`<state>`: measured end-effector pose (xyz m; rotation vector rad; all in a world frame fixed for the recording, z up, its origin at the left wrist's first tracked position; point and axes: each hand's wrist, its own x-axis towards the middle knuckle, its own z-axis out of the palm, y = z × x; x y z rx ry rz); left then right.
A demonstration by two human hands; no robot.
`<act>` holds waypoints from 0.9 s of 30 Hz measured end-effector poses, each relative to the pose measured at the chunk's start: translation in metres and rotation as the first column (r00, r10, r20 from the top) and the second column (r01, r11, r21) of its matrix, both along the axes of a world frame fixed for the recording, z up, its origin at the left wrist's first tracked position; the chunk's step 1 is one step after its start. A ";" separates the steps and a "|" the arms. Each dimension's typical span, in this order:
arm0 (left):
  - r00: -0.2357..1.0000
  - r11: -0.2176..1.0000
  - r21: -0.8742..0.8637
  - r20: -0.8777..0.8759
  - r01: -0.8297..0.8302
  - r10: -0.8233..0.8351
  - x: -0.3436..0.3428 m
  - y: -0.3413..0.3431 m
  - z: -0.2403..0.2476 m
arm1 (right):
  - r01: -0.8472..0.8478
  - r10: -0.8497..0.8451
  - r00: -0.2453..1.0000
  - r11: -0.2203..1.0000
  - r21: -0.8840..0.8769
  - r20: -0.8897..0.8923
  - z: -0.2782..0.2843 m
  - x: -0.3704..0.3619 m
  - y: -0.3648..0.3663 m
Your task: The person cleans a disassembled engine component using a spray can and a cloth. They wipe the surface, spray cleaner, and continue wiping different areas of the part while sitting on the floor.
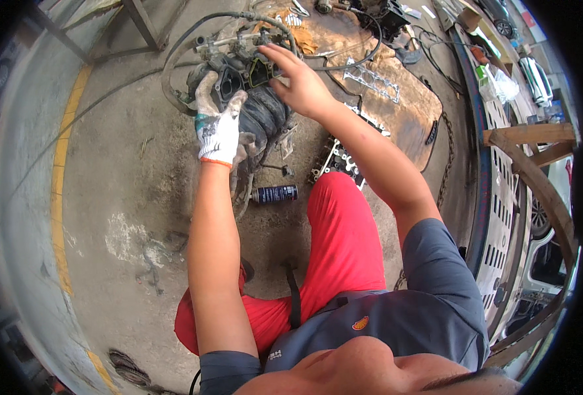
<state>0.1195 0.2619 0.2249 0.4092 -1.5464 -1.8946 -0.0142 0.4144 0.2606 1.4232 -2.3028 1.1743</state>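
Observation:
A black ribbed intake manifold (263, 112), with open ports and metal fittings along its top, is in front of me on the concrete floor. My left hand (218, 128), in a dirty white knit glove with an orange cuff, grips its near left side, thumb and fingers around the edge. My right hand (301, 82) is bare, its fingers stretched out over the ports at the manifold's right; whether the fingertips press on it I cannot tell. A dark hose (173, 56) loops around the far side of the manifold. A dark spray can (276, 193) lies just nearer to me.
Right of the manifold lies a metal cylinder head (337, 161), partly behind my knee. A stained brown board (410, 112) carries a flat metal gasket (372, 84) and an orange cloth (298, 41). A slotted metal ramp (499, 217) runs along the right; a chain (447, 155) lies beside it.

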 end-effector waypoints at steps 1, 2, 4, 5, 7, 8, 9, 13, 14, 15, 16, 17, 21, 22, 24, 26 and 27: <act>0.997 0.997 -0.072 0.076 -0.010 0.016 0.001 0.002 0.003 | -0.005 0.007 0.992 1.000 0.015 -0.126 0.002 -0.004 -0.008; 0.998 0.998 -0.056 0.056 0.003 0.000 0.000 0.002 0.002 | -0.006 0.014 0.991 0.998 0.062 -0.135 0.001 -0.005 -0.014; 0.999 0.996 -0.087 0.047 0.004 0.000 -0.001 0.002 0.001 | 0.045 -0.027 0.980 0.995 0.087 -0.196 0.000 -0.011 -0.012; 0.998 0.991 -0.135 0.062 -0.010 0.019 0.000 0.003 0.004 | 0.066 -0.043 0.974 0.993 0.098 -0.223 0.000 -0.013 -0.010; 0.993 0.999 -0.052 0.115 -0.008 0.014 0.003 0.007 0.008 | 0.011 -0.005 0.989 0.999 0.041 -0.150 0.000 -0.015 0.003; 0.989 0.997 0.081 0.149 0.011 -0.023 0.006 0.015 0.025 | -0.032 0.039 0.995 0.996 0.086 -0.091 -0.006 -0.015 0.015; 0.987 0.994 0.103 0.158 0.017 -0.033 0.009 0.015 0.027 | -0.084 0.088 0.996 0.989 0.125 -0.027 -0.010 -0.009 0.026; 0.989 1.000 0.021 0.150 0.009 -0.012 0.008 0.003 0.008 | -0.337 0.295 0.933 0.916 0.216 0.206 -0.020 0.038 0.072; 0.995 0.997 0.067 0.097 0.029 -0.035 0.009 0.001 0.005 | -0.423 0.296 0.887 0.828 0.367 0.354 -0.023 0.049 0.084; 0.993 0.999 0.048 0.113 0.012 -0.018 0.009 0.006 0.011 | -0.507 0.255 0.833 0.707 0.493 0.491 -0.026 0.055 0.097; 0.992 1.000 0.029 0.130 -0.005 0.001 0.009 0.011 0.016 | -0.498 0.274 0.836 0.741 0.450 0.475 -0.028 0.056 0.106; 0.989 1.000 0.006 0.146 -0.021 0.020 0.008 0.013 0.020 | -0.488 0.292 0.840 0.774 0.403 0.457 -0.031 0.056 0.112; 0.994 0.987 0.160 0.100 0.025 -0.041 0.009 0.007 0.008 | -0.064 -0.097 0.919 0.919 0.389 0.382 -0.041 0.005 0.086; 0.991 0.975 0.218 0.117 0.039 -0.066 0.013 0.012 0.020 | 0.020 -0.188 0.880 0.932 0.361 0.436 -0.033 -0.011 0.073; 0.987 0.985 0.170 0.149 0.032 -0.058 0.013 0.010 0.023 | 0.054 -0.217 0.698 0.966 0.252 0.682 -0.012 -0.038 0.042; 0.987 0.999 0.024 0.157 0.024 -0.027 0.005 0.007 0.004 | 0.040 -0.221 0.658 0.965 0.259 0.720 -0.006 -0.068 0.018; 0.988 1.000 -0.024 0.154 0.017 -0.013 0.004 0.005 0.000 | 0.081 -0.263 0.666 0.956 0.283 0.698 -0.001 -0.071 0.003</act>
